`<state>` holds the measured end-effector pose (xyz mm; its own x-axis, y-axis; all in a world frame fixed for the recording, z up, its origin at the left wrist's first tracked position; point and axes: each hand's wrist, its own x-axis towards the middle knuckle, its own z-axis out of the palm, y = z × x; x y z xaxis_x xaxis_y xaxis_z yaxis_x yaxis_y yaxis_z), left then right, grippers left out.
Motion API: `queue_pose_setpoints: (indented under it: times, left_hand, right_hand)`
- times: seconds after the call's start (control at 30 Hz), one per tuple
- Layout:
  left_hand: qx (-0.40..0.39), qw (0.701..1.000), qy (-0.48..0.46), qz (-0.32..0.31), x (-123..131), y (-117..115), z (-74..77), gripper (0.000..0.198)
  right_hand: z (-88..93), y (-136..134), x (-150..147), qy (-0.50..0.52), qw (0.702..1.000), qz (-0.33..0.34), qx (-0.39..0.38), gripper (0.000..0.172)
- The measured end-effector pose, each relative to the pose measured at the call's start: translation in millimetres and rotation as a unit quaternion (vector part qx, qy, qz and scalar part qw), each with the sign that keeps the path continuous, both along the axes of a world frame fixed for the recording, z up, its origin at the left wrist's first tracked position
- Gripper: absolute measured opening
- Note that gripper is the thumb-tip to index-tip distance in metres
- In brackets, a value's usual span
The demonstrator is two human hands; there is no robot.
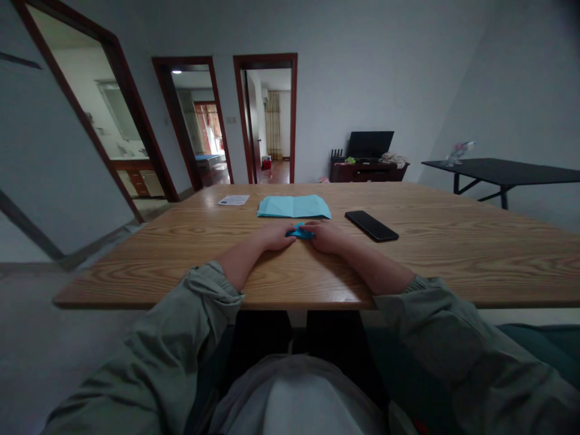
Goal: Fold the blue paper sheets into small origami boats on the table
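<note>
A pale-walled room with dark red door frames point(295, 121) surrounds a wood-grained worktop point(453, 254). On the worktop, near its middle and in front of the person, is a small blue piece point(299, 232), seemingly folded, held between both hands. The left hand point(274, 237) has its fingers closed on the left end of the piece; the right hand point(327, 235) has its fingers closed on the right end, with only a narrow gap between the two hands. The exact placing of each fingertip is too small to tell. Just beyond the hands lies a light blue sheet point(293, 206), spread out with a crease down its middle. To the right of the sheet, a black phone point(371, 225) lies flat at a slant, near the right hand but apart from it. A white printed paper point(234, 200) lies to the left of the sheet, farther from the hands. Beyond the worktop, a television point(370, 145) stands on a dark cabinet point(369, 175), and a black table point(512, 171) stands at the right.
</note>
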<state>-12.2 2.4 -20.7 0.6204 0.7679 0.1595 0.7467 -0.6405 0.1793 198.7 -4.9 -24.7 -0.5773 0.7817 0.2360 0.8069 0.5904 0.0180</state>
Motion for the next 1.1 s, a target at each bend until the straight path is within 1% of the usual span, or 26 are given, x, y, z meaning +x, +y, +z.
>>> queue_pose_setpoints:
  times: [0.07, 0.13, 0.2, 0.37, 0.53, 0.6, 0.67, 0.73, 0.83, 0.97, 1.1]
  left_hand:
    - [-0.028, 1.000, 0.010, -0.001, 5.7, -3.2, -3.3, 0.056]
    - [-0.058, 0.998, 0.025, 0.018, 10.6, -5.5, -6.1, 0.071]
    - [-0.080, 0.995, 0.041, 0.037, 13.8, -6.9, -7.8, 0.080]
    - [-0.107, 0.992, 0.054, 0.047, 15.8, -8.2, -7.9, 0.083]
    - [-0.107, 0.992, 0.058, 0.040, 12.5, -7.6, -5.5, 0.084]
    - [-0.091, 0.995, 0.040, 0.027, 7.0, -4.8, -3.7, 0.080]
    - [-0.073, 0.997, 0.008, 0.019, -1.2, -0.4, -1.7, 0.067]
    - [-0.058, 0.997, -0.026, 0.034, -9.6, 4.1, -0.1, 0.055]
    - [-0.035, 0.994, -0.075, 0.066, -15.3, 7.0, 0.9, 0.044]
    - [-0.048, 0.988, -0.142, 0.041, -5.8, 1.5, 1.9, 0.033]
    - [-0.090, 0.963, -0.253, 0.023, 7.3, -3.4, 4.0, 0.034]
  right_hand:
    - [-0.5, -0.4, -3.4, -0.011, 1.000, 0.013, -0.025, 0.054]
    - [-0.3, -0.7, -5.4, -0.015, 0.998, 0.013, -0.053, 0.055]
    - [-0.1, -0.9, -6.7, -0.015, 0.997, 0.007, -0.074, 0.056]
    - [-2.2, -0.2, -8.0, -0.015, 0.994, 0.019, -0.107, 0.059]
    - [1.4, -1.5, -9.1, -0.020, 0.991, 0.003, -0.134, 0.059]
    - [4.3, -4.5, -9.4, -0.010, 0.991, -0.002, -0.132, 0.058]
    - [6.5, -8.2, -9.3, 0.010, 0.992, -0.012, -0.122, 0.060]
    - [7.6, -11.5, -8.8, 0.024, 0.993, -0.023, -0.109, 0.062]
    - [8.2, -14.0, -8.5, 0.033, 0.995, -0.023, -0.092, 0.060]
    - [10.3, -14.7, -10.1, 0.032, 0.996, -0.023, -0.079, 0.052]
    - [13.9, -16.9, -12.0, 0.023, 0.998, -0.015, -0.058, 0.046]
